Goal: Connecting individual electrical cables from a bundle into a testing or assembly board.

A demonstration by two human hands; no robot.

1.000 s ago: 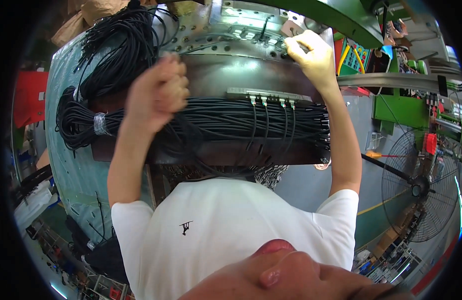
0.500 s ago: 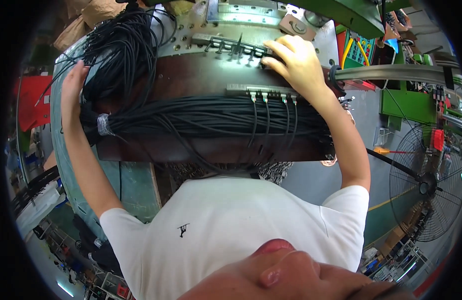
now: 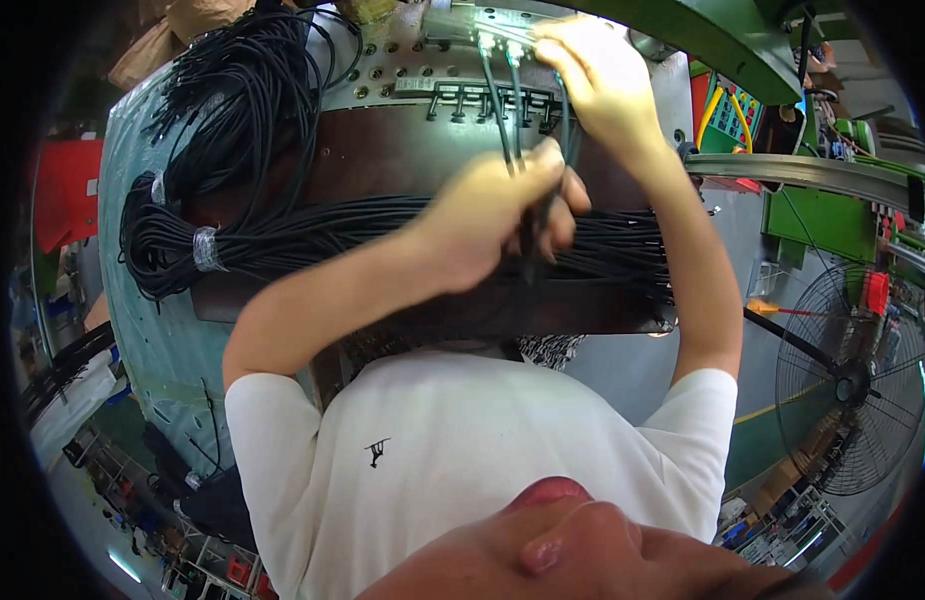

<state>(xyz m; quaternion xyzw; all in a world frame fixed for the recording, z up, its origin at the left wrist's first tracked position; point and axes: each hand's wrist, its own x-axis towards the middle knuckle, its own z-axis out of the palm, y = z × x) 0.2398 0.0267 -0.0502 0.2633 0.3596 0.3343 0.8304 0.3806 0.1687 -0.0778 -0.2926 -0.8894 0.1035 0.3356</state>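
Observation:
My left hand point(image 3: 503, 215) is closed around a few black cables point(image 3: 511, 120) over the middle of the dark brown work plate point(image 3: 383, 150). These cables run up to the metal fixture point(image 3: 483, 25) at the top. My right hand point(image 3: 598, 80) pinches cable ends at that fixture. A long bundle of black cables point(image 3: 313, 235) lies across the plate, bound with clear tape at its left end. A second heap of black cables point(image 3: 238, 90) hangs at the upper left.
A row of metal clips point(image 3: 483, 100) lines the plate's far edge. A green machine frame point(image 3: 813, 215) and a floor fan point(image 3: 848, 385) stand at the right. Red crates point(image 3: 68, 195) sit at the left. My white shirt fills the lower middle.
My left hand left the taped end of the bundle and came to the middle, now gripping a few cables. My right hand rose from the clip row to the metal fixture.

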